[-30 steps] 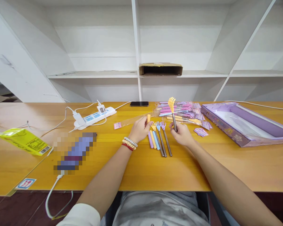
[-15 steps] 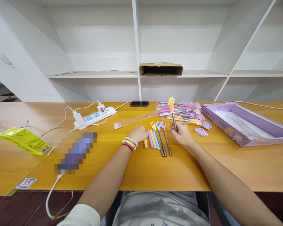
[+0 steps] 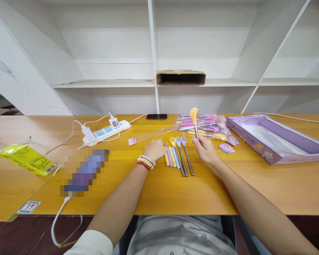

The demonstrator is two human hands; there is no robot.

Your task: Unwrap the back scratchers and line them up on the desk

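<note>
My right hand (image 3: 205, 150) is closed round the metal rod of a yellow back scratcher (image 3: 194, 116), its clawed head pointing up. My left hand (image 3: 156, 149), with bracelets at the wrist, has its fingers drawn together at the upper end of a yellow handle (image 3: 167, 159), the leftmost of several pastel handles. Beside it lie purple (image 3: 169, 157) and blue (image 3: 177, 163) handles. To their right, yellow (image 3: 172, 142), blue (image 3: 178, 141) and purple (image 3: 184, 141) scratcher heads on metal rods lie side by side, between my hands.
Bagged scratchers (image 3: 202, 124) are piled behind, near small cards (image 3: 226, 148). A purple tray box (image 3: 266, 152) stands at right. At left are a power strip (image 3: 108, 131), cables, a yellow box (image 3: 26, 158) and a blurred device (image 3: 86, 171). A black phone (image 3: 156, 116) lies at the back.
The leftmost yellow handle has moved right, up against the purple one. My right hand has shifted slightly, with the scratcher a little higher and more upright.
</note>
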